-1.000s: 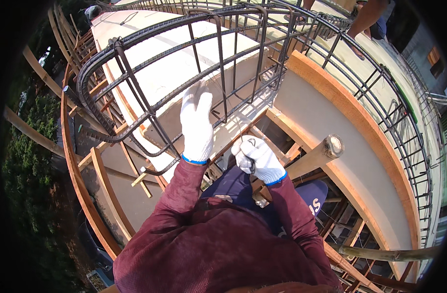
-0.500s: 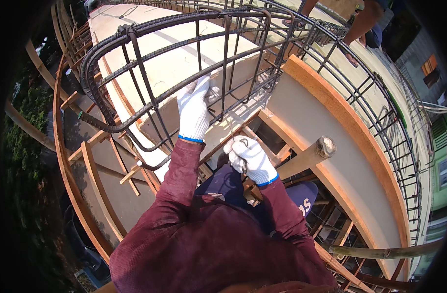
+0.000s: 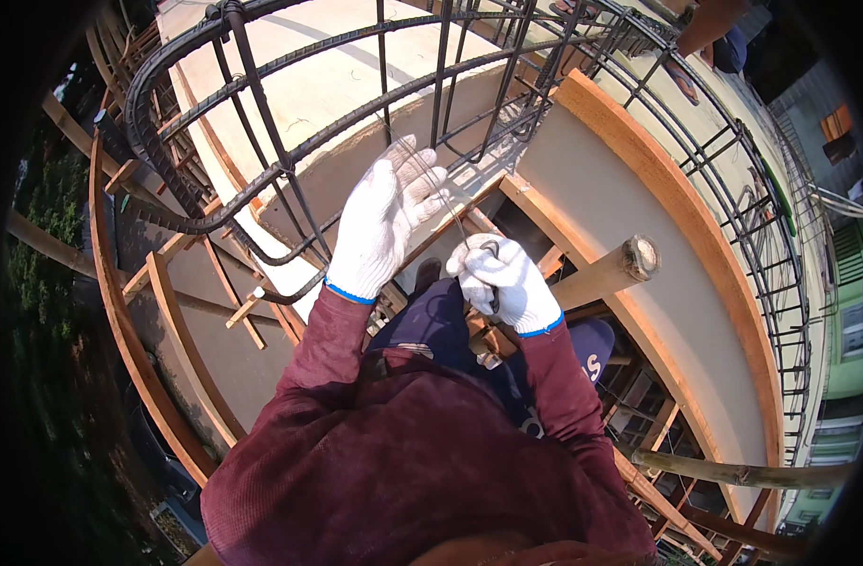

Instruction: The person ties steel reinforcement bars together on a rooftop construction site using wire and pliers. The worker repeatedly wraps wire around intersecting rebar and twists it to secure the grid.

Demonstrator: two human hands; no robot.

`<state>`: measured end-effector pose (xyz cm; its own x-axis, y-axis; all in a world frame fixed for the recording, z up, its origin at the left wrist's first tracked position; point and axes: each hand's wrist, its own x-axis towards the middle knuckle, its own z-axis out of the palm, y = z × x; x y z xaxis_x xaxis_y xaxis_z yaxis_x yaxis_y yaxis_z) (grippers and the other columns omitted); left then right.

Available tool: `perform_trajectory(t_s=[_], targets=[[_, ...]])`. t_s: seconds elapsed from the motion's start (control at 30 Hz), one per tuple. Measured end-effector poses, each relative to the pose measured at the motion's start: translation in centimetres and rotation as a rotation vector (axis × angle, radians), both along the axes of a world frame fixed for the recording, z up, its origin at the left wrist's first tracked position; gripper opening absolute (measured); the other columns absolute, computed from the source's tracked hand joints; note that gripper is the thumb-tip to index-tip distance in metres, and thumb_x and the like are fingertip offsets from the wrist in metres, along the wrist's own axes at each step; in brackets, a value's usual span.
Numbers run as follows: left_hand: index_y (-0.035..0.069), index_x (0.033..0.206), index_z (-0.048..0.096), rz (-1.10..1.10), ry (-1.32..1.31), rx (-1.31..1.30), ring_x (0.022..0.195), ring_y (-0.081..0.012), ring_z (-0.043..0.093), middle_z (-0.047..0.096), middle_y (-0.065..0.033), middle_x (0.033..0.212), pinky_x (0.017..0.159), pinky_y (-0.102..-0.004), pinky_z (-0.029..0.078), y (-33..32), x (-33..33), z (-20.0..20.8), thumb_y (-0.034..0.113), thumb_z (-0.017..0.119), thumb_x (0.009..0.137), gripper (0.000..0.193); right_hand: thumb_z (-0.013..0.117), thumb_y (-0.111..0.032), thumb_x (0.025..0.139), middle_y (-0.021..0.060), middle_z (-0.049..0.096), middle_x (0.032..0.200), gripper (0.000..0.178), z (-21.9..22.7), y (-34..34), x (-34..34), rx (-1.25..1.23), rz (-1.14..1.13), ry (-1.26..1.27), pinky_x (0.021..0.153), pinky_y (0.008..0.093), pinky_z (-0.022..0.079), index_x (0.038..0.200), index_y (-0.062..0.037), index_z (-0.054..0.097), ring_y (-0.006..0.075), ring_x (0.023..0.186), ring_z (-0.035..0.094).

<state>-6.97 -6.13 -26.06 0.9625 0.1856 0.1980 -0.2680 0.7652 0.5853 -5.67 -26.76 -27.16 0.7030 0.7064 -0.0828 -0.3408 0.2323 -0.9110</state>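
My left hand (image 3: 386,219), in a white knit glove with a blue cuff, is open beside the lower bars of a rebar cage (image 3: 282,170). Its fingers are apart, and thin tie wire (image 3: 457,219) crosses in front of them. From there the wire runs down to my right hand (image 3: 509,283), gloved alike and closed in front of my knees. A dark metal tool (image 3: 491,248) with a curved end shows between the right fingers; most of it is hidden, so its exact kind cannot be told.
Curved formwork with an orange-brown timber edge (image 3: 677,189) bends along the right. A round wooden post (image 3: 630,259) rises beside my right hand. Pale boards (image 3: 328,75) lie behind the cage. Another person's foot (image 3: 681,83) stands at upper right. Openings between timbers show below me.
My left hand has come away from the rebar, moved down toward me and opened. My right hand has shifted slightly right, still closed. The view has tilted a little.
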Motion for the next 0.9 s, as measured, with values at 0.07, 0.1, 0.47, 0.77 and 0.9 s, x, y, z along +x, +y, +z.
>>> perform_trajectory(t_s=[0.07,0.1,0.47,0.77,0.9], targets=[[-0.001,0.15,0.039,-0.116,-0.067,-0.015,0.115,-0.026,0.063,0.057,-0.0173,0.136,0.096,-0.0397,0.057,-0.4,0.1,-0.1,0.038,0.062,0.104,0.064,0.064,-0.021,0.101,0.0032,0.049,0.059,0.023,-1.1,0.0,-0.5,0.279,0.11,0.311,0.04,0.0244,0.028,0.096,0.0014,0.065,0.0082,0.044,0.038],[-0.002,0.145,0.046,-0.08,-0.026,0.02,0.104,-0.0222,0.067,0.065,-0.0137,0.123,0.089,-0.0352,0.058,-0.6,0.1,-0.2,0.03,0.064,0.104,0.055,0.064,-0.025,0.101,0.0012,0.043,0.057,0.026,-1.2,0.1,-0.7,0.294,0.155,0.358,0.038,0.0258,0.026,0.096,0.0002,0.061,0.0089,0.043,0.034],[-0.005,0.104,0.075,0.323,0.347,0.549,0.06,-0.0056,0.061,0.07,-0.0045,0.076,0.054,-0.0209,0.049,-0.1,1.2,-1.9,0.021,0.07,0.099,0.027,0.07,-0.023,0.092,0.0132,0.07,0.078,0.016,-1.3,0.1,-3.5,-0.952,-0.387,-1.26,0.063,0.0389,0.055,0.096,-0.0091,0.076,0.0293,0.074,0.072],[-0.003,0.135,0.055,-0.155,-0.092,0.145,0.079,-0.0169,0.071,0.07,-0.0104,0.099,0.072,-0.0282,0.059,-1.2,0.6,-2.0,0.03,0.073,0.098,0.054,0.056,-0.026,0.107,-0.0029,0.036,0.058,0.025,-3.1,-0.7,-4.8,0.696,0.215,0.597,0.038,0.0219,0.026,0.102,-0.0021,0.06,0.007,0.048,0.031],[-0.004,0.104,0.068,0.035,0.118,0.459,0.072,-0.0113,0.065,0.068,-0.0058,0.08,0.066,-0.0246,0.052,-1.9,0.8,-1.5,0.012,0.068,0.096,0.018,0.058,-0.027,0.104,0.0051,0.05,0.059,0.025,-3.5,-0.8,-5.6,0.241,-0.073,0.164,0.043,0.0304,0.04,0.095,-0.0044,0.063,0.0177,0.05,0.05]])
